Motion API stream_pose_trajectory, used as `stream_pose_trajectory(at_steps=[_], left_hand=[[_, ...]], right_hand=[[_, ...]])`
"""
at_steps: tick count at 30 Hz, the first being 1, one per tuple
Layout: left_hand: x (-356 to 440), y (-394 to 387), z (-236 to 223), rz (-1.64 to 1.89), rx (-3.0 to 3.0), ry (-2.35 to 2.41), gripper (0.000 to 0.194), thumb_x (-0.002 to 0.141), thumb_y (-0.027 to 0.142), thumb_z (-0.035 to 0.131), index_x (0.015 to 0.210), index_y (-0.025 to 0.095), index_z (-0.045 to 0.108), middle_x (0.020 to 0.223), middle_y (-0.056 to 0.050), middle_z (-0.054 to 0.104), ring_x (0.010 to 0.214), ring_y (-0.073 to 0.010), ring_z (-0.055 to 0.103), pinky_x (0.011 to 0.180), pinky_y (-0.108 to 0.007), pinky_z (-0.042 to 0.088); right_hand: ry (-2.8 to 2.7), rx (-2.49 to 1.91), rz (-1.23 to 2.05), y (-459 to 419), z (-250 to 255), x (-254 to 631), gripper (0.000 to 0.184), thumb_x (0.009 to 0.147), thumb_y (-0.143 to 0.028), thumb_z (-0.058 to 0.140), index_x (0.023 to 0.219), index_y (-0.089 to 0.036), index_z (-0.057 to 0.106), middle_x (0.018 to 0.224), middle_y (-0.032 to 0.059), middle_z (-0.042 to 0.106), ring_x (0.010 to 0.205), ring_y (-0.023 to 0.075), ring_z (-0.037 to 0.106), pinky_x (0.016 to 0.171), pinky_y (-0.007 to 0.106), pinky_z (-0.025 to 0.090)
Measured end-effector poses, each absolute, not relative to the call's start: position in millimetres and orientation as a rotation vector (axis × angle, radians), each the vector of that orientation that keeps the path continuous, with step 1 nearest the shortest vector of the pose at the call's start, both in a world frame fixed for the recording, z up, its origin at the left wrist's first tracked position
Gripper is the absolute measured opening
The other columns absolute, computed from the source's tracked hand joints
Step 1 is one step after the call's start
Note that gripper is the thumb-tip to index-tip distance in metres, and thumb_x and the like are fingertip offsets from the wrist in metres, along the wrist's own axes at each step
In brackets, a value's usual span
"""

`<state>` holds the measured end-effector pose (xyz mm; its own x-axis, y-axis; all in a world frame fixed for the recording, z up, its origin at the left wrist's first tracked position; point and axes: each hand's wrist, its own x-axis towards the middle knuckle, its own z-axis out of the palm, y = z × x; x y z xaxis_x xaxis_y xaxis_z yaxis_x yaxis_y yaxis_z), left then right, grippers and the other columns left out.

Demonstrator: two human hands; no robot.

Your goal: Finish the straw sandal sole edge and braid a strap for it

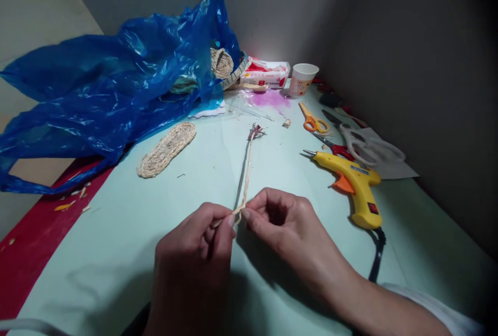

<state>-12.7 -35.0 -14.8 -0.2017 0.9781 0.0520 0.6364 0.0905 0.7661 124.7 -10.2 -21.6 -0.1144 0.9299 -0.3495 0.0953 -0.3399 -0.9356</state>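
A thin, pale straw braid (248,172) stretches from my fingers to a small dark, wiry bundle (257,131) on the table, where its far end is fastened. My left hand (200,240) pinches a strand at the near end between thumb and fingers. Close beside it, my right hand (286,219) pinches the braid's near end with thumb and forefinger. A short loose strand hangs between the two hands. To the left lies a flat oval sole of coiled straw (167,149), apart from both hands.
A blue plastic bag (155,61) fills the back left, with a straw coil (221,63) at its mouth. On the right lie a yellow glue gun (352,183), orange scissors (311,120) and white-handled scissors (369,147). A paper cup (303,79) and a tissue pack (268,73) stand behind.
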Motion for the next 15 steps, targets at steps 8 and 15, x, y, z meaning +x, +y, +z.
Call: stream_pose_trajectory(at_steps=[8,15], left_hand=[[-9,-47,-29,1.074,2.381,1.849,0.02,0.089,0.01,0.053,0.097,0.024,0.065,0.084,-0.001,0.074,0.075,-0.018,0.066,0.064,-0.028,0.043],[-17,-52,-45,1.059,2.629,1.628,0.037,0.087,0.003,0.052,0.12,0.019,0.057,0.096,-0.008,0.071,0.084,-0.0199,0.065,0.074,-0.03,0.05]], right_hand=[[-1.351,-1.475,1.364,-11,-25,125,0.009,0.076,-0.023,0.062,0.071,-0.016,0.065,0.061,-0.001,0.059,0.057,0.0106,0.05,0.053,0.022,0.039],[-1.48,-1.418,1.332,-14,-26,131,0.013,0.082,-0.024,0.056,0.075,-0.017,0.065,0.067,-0.0001,0.063,0.061,0.0116,0.053,0.057,0.023,0.042]])
